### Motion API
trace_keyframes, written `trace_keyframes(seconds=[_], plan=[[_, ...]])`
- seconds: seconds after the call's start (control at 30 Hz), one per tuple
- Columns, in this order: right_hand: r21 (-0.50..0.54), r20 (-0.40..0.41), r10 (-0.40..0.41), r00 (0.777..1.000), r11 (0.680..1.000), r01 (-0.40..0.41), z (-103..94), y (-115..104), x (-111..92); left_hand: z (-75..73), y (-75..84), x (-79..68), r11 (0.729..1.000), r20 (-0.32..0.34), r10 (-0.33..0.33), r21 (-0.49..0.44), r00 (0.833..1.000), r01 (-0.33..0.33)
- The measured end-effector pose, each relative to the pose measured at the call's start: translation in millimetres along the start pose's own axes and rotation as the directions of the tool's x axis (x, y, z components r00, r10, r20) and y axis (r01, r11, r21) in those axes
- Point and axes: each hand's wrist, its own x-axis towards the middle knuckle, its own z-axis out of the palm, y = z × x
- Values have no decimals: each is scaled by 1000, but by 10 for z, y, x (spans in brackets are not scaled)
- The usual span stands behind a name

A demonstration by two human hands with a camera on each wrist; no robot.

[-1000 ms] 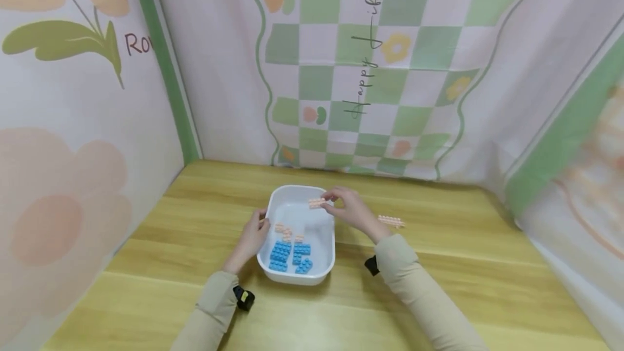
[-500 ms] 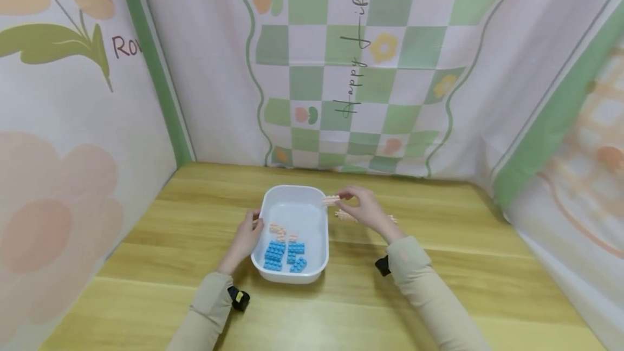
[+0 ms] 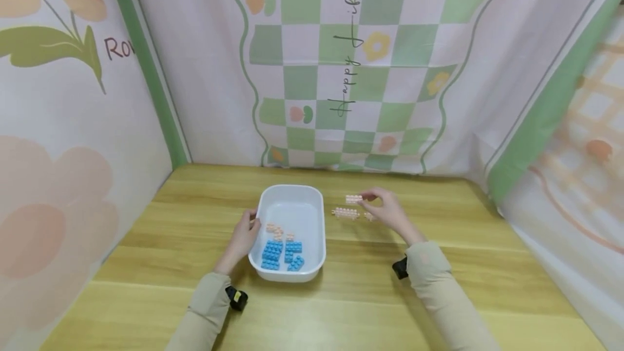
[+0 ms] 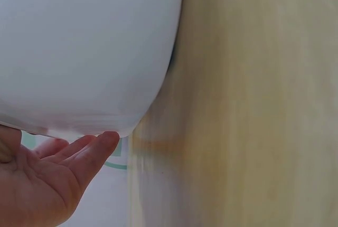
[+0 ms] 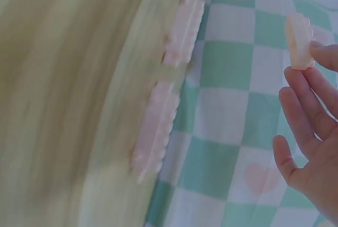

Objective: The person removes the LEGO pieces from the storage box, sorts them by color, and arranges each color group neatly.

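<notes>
A white plastic tub point(image 3: 312, 272) stands on the table with several blue building bricks point(image 3: 272, 251) and a few peach building bricks point(image 3: 278, 230) in its near half. At its left side my left hand point(image 3: 244, 236) holds the rim; in the left wrist view its fingers point(image 4: 92, 155) touch the outer wall, and the thumb is partly hidden. My right hand point(image 3: 390, 213), right of the tub, pinches a peach building brick point(image 3: 353, 199) between thumb and fingertips, raised above the table. Below it lie two more peach building bricks point(image 5: 157, 129), one partly covered by the hand in the head view.
The wooden table point(image 3: 351, 302) reaches back to a curtain point(image 3: 302, 85) with green and white checks. A patterned wall hanging point(image 3: 63, 177) borders the left side. Each sleeve has a black wrist device point(image 3: 237, 298) near its cuff.
My right hand has carried the peach brick from over the tub out to the right, above the bricks on the table. My left hand stays at the tub. The head view has shifted slightly.
</notes>
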Motion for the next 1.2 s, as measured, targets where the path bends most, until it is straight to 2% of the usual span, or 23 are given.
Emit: trace_keyframes(seconds=[0.23, 0.6, 0.8, 1.0, 1.2], plan=[[-6, 7, 73, 997, 997, -73, -105, 222, -88, -11, 14, -13, 1000, -9, 4, 12, 1000, -4], [9, -87, 111, 990, 994, -111, -269, 563, -205, -31, 31, 11, 1000, 2, 0, 18, 1000, 0], [6, -114, 140, 984, 990, -141, -366, 719, -274, -40, 27, 16, 999, -2, 2, 32, 1000, -2], [-14, -107, 183, 977, 983, -185, -457, 871, -333, -48, 18, 2, 999, 17, -12, 37, 1000, 11], [-53, -79, 198, 977, 978, -203, -542, 925, -399, -23, 14, 7, 999, 29, -21, 41, 999, 20]])
